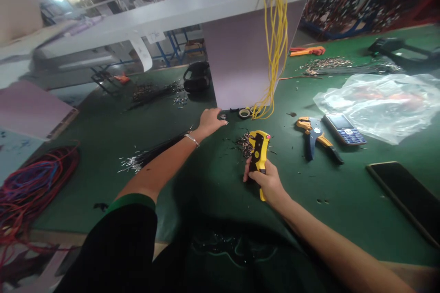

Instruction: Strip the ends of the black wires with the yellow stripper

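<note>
My left hand (pixel 210 121) is stretched forward over the table, palm down. Its thumb and fingers are apart around a small heap of shiny metal bits (pixel 222 117); whether it touches them I cannot tell. In my right hand (pixel 271 181) is a yellow-and-black wire stripper (pixel 259 151), its head pointing away from me. Beside that head lies a pile of short dark pieces with shiny ends (pixel 244 144). Under my left forearm runs a bundle of black wires (pixel 151 155) with silvery tips. Two tape rolls (pixel 244 113) lie just beyond my hands.
Yellow wires (pixel 277 32) hang from the white shelf (pixel 185 11) down to the green table. To the right lie blue-and-orange pliers (pixel 313 135), a keypad phone (pixel 344 129), a plastic bag (pixel 381 105) and a dark smartphone (pixel 405 197). Coiled red and blue wires (pixel 34 178) occupy the left.
</note>
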